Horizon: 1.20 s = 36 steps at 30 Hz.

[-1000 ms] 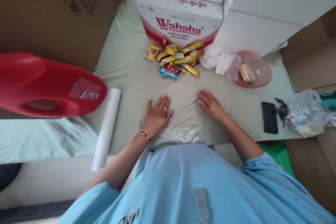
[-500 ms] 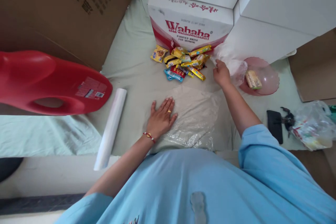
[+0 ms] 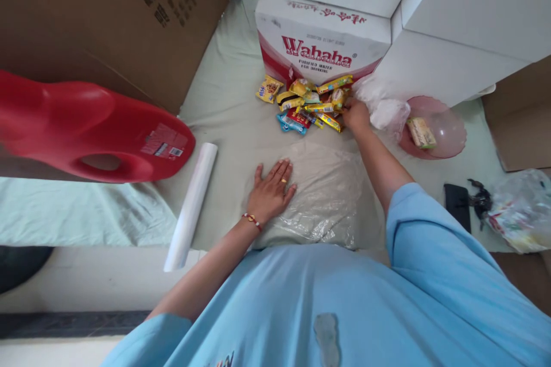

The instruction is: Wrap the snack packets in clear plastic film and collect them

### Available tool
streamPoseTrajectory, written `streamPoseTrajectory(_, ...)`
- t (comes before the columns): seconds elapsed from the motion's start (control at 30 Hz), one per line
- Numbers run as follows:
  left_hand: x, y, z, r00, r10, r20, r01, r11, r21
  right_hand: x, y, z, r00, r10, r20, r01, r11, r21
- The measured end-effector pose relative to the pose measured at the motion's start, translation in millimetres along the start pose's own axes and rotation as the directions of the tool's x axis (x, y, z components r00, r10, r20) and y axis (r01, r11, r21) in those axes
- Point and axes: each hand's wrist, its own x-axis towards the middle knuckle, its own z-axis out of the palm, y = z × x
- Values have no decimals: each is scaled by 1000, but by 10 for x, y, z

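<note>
My left hand [image 3: 272,192] lies flat, fingers spread, on the left part of a clear plastic bag [image 3: 327,195] spread on the pale green cloth. My right hand [image 3: 355,113] reaches far forward to the right edge of a pile of small yellow, red and blue snack packets [image 3: 307,103]. Its fingers curl down among the packets; what they grip is hidden. A crumpled white plastic bag [image 3: 385,104] lies just right of that hand.
A Wahaha carton [image 3: 321,46] stands behind the packets. A pink bowl [image 3: 447,126] holds one wrapped bar. A red jug [image 3: 86,126] and a white roll [image 3: 191,203] lie left. A black phone [image 3: 457,206], keys and a filled bag [image 3: 519,212] lie right. Brown and white boxes surround.
My right hand left the clear bag, reached forward past the crumpled white bag, then shifted left onto the snack pile. My left hand stayed flat on the bag.
</note>
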Motion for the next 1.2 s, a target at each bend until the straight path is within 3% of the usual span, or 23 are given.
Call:
streamPoseTrajectory(0.1,-2,10,-12,1000,-1,-3,1,1000,2,-29,51,-127,998,-55,8,55,998,16)
streamPoseTrajectory(0.23,-4,25,-26,1000,1,-8,-1,1000,-4,-170,14,-337,996,-84,7,85,992,-89)
streamPoseTrajectory(0.4,-8,25,-10,1000,0,-14,0,1000,-4,-393,-190,-431,931,-360,57,365,922,-126)
streamPoseTrajectory(0.5,-9,24,0,1000,-4,-20,4,1000,-4,-433,-335,-451,915,-391,96,401,905,-140)
streamPoseTrajectory(0.7,-8,25,1,1000,0,-26,-1,1000,-12,-575,-371,-838,970,-218,-109,210,974,-81)
streamPoseTrajectory(0.8,-6,21,3,1000,-3,-31,2,1000,-30,-983,-253,-1020,989,-48,-141,88,952,293)
streamPoseTrajectory(0.83,-6,20,4,1000,-3,-31,2,999,-36,-1186,-220,-1030,996,30,-84,11,890,456)
streamPoseTrajectory(0.9,-6,18,4,1000,1,-25,-2,999,-47,-1661,-187,-966,985,103,140,-171,715,678)
streamPoseTrajectory(1.0,-8,18,1,1000,1,-19,-2,999,-52,-2389,-211,-767,894,105,435,-411,578,705)
streamPoseTrajectory(1.07,-9,20,-2,1000,-2,-19,2,999,-46,-2744,-222,-692,844,108,525,-464,638,614)
streamPoseTrajectory(1.1,-8,21,-3,1000,-4,-20,3,999,-41,-2859,-212,-696,853,112,510,-422,722,548)
streamPoseTrajectory(1.2,-6,24,-1,1000,-3,-18,2,1000,-24,-2955,-139,-854,953,20,304,-109,954,279)
